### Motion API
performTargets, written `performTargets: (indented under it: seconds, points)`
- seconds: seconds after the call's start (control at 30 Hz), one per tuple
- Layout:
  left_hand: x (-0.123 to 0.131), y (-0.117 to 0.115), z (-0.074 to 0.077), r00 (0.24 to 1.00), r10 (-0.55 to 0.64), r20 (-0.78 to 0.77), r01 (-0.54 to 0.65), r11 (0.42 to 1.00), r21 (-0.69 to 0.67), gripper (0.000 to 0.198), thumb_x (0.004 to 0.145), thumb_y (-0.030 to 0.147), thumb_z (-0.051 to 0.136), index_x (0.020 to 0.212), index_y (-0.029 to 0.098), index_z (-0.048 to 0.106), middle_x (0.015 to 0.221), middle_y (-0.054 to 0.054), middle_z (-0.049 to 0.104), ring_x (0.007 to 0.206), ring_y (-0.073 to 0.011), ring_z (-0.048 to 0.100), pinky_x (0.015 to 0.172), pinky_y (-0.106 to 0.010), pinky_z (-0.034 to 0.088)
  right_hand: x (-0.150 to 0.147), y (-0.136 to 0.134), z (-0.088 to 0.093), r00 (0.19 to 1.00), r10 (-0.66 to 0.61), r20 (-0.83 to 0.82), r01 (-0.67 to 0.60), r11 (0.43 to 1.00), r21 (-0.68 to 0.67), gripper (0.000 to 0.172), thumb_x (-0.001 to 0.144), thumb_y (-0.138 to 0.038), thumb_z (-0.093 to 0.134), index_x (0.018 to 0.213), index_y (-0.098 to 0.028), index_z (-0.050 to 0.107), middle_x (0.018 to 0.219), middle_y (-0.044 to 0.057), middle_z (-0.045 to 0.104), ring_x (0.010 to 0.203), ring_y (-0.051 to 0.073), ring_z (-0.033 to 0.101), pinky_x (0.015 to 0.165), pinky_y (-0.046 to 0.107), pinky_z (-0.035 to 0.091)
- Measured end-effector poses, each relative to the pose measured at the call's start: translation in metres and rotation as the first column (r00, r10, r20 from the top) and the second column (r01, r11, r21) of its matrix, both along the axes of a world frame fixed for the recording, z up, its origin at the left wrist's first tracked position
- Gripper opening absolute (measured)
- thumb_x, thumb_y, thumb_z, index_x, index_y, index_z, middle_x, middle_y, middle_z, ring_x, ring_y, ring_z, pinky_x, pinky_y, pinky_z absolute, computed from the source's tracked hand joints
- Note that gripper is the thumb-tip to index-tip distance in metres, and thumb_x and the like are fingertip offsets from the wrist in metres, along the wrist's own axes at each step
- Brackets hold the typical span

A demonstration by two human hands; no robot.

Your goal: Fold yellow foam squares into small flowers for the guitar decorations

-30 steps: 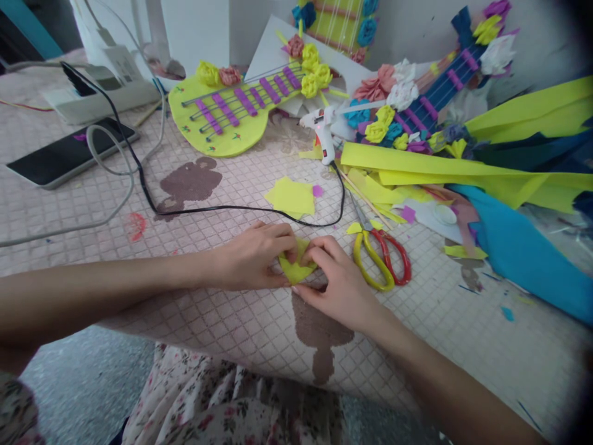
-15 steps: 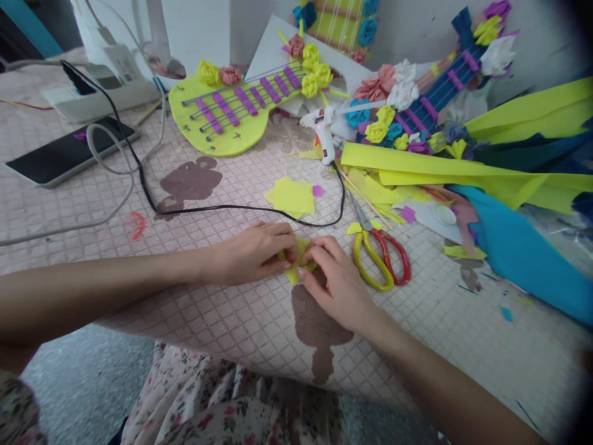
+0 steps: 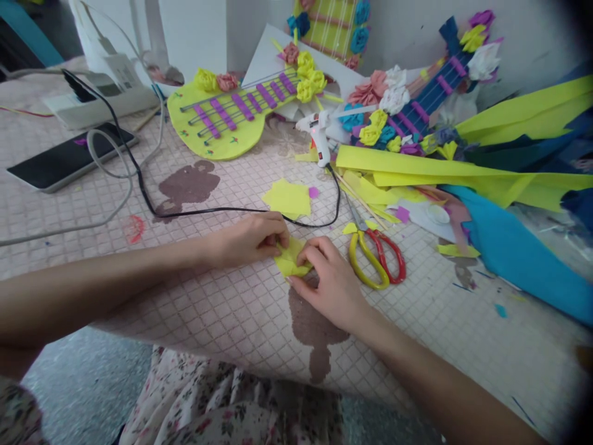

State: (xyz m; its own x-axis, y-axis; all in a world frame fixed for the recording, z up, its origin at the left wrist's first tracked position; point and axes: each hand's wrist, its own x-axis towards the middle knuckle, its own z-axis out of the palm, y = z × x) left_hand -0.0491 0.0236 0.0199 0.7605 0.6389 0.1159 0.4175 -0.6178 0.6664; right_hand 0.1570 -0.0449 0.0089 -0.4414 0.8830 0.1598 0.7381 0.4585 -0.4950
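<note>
Both hands, left hand (image 3: 252,238) and right hand (image 3: 331,281), still pinch the yellow foam piece (image 3: 290,261) on the desk (image 3: 222,309), now folded tighter than a second ago.

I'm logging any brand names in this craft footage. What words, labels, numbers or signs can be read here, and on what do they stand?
No readable text anywhere in the view.
Phone: screen dark, nothing shown.
Power strip: any markings are too blurred to read.
Glue gun: only a red light, no legible label.
Scissors: no visible print.
Yellow piece held by left hand and right hand: plain.
</note>
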Motion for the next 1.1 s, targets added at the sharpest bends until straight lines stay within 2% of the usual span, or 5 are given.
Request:
performTargets:
  seconds: [0.2,0.33,0.53,0.73,1.1]
  points:
    - [0.008,-0.017,0.007,0.987,-0.034,0.154,0.034,0.999,0.0,0.006,0.084,0.016,0.054,0.084,0.015,0.06,0.087,-0.004,0.059,0.076,-0.0116,0.055,0.069,-0.023,0.044,-0.001,0.0,-0.002,1.0,0.002,-0.003,-0.002,1.0,0.002,0.014,0.081,-0.027,0.06,0.09,-0.02,0.051,0.101,0.008,0.052,0.094,0.023,0.055,0.08,0.039,0.049]
    - [0.017,-0.029,0.002,0.986,-0.108,0.13,0.115,0.992,-0.046,0.008,0.086,0.015,0.052,0.08,0.015,0.058,0.074,-0.001,0.055,0.065,-0.0095,0.049,0.061,-0.022,0.04,0.0,0.0,-0.002,1.0,-0.004,0.006,0.004,1.0,-0.001,0.013,0.08,-0.025,0.058,0.09,-0.02,0.051,0.103,0.009,0.052,0.098,0.025,0.054,0.082,0.041,0.049]
    - [0.018,-0.028,-0.001,0.981,-0.143,0.132,0.143,0.99,0.004,0.009,0.088,0.013,0.046,0.086,0.014,0.054,0.08,-0.004,0.059,0.073,-0.0119,0.053,0.069,-0.024,0.043,0.011,0.005,0.003,0.99,0.063,-0.124,-0.074,0.993,-0.092,0.023,0.077,-0.022,0.062,0.097,-0.022,0.05,0.109,0.007,0.049,0.103,0.023,0.053,0.085,0.039,0.05]
    - [0.018,-0.032,-0.007,0.997,-0.062,0.046,0.058,0.995,0.083,0.006,0.082,0.013,0.052,0.087,0.015,0.052,0.082,-0.004,0.059,0.072,-0.0135,0.052,0.067,-0.026,0.042,0.02,0.011,0.003,0.985,0.034,-0.166,-0.055,0.991,-0.12,0.021,0.079,-0.009,0.055,0.094,-0.022,0.049,0.107,0.007,0.047,0.091,0.018,0.055,0.077,0.035,0.051]
    - [0.019,-0.034,-0.009,0.998,-0.004,0.056,0.003,1.0,0.017,0.018,0.074,0.01,0.058,0.091,0.015,0.053,0.08,-0.001,0.059,0.068,-0.0111,0.052,0.066,-0.024,0.043,0.022,0.016,0.003,0.982,-0.047,-0.183,0.039,0.998,-0.048,0.021,0.079,-0.003,0.046,0.088,-0.022,0.05,0.096,0.005,0.052,0.083,0.017,0.055,0.073,0.033,0.049]
